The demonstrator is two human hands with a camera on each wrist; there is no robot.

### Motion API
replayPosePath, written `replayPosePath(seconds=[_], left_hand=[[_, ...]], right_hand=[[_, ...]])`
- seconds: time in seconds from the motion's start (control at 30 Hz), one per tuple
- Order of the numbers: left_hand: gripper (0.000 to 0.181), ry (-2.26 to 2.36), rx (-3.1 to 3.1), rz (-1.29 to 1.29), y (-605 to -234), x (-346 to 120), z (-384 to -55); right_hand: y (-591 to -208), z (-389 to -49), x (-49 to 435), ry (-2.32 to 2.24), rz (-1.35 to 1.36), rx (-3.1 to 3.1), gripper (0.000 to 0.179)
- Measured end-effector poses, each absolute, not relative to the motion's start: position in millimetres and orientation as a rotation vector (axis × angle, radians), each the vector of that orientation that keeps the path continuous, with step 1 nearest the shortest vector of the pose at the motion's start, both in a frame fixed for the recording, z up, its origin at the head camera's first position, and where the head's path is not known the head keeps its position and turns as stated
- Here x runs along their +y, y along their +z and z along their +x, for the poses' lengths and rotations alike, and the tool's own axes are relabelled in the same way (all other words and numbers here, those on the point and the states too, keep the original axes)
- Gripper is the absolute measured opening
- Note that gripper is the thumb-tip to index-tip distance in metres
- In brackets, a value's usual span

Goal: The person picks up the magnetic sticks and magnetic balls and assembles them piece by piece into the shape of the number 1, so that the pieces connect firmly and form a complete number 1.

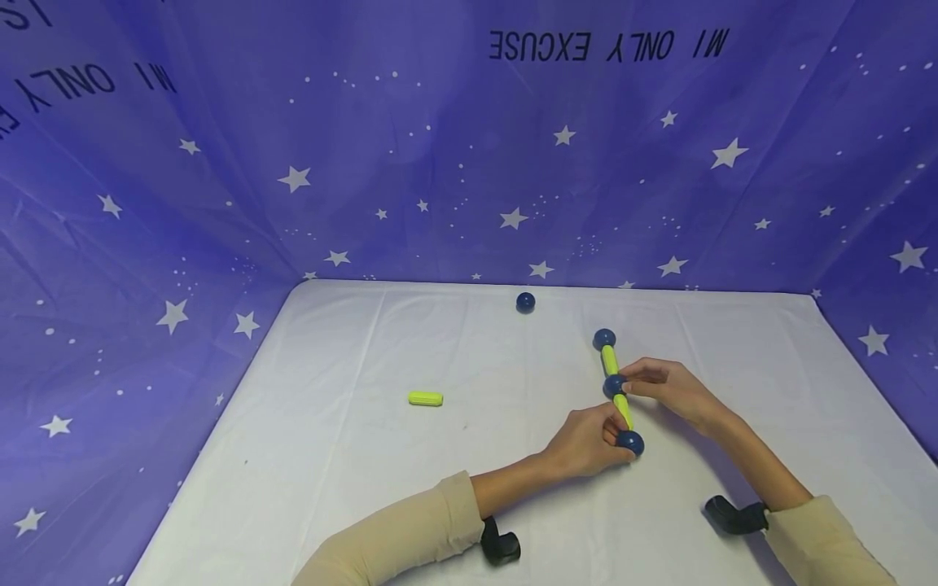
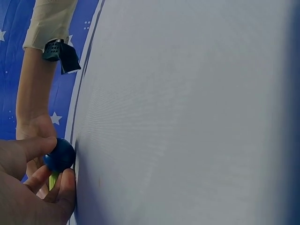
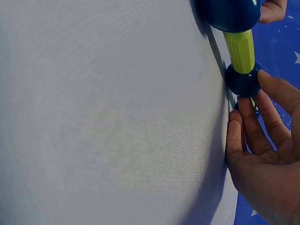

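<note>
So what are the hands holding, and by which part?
Both hold one ball-and-stick chain: the left hand by its near end ball, the right hand by its middle ball.

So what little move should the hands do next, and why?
Perhaps gently push the near blue ball toward the middle blue ball: the left hand grips the first, the right hand pinches the second, and a yellow stick runs between.

White-clothed table (image 1: 308,464), loose blue ball (image 1: 525,303), single yellow-green rod (image 1: 426,399), ball-and-rod chain (image 1: 613,386)
</note>
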State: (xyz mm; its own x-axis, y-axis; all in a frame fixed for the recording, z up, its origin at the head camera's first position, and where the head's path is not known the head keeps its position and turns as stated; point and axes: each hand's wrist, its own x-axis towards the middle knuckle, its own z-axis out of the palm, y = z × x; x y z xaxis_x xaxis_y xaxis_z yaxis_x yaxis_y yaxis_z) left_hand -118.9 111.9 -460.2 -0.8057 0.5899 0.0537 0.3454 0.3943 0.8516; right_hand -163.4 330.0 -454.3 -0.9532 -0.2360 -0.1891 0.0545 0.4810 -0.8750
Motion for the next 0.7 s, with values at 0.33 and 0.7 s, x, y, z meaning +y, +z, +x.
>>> replayPosePath(seconds=[0.33, 0.7], left_hand=[[0.024, 1.391, 2.364, 0.808, -459.7, 110.9, -120.2], [0.024, 1.414, 2.323, 0.779, -459.0, 110.3, -121.0]], right_hand=[[-454.5, -163.2, 329.7, -1.459, -0.154, 2.450, 0.040], [-456.0, -163.1, 329.8, -1.462, -0.159, 2.455, 0.042]])
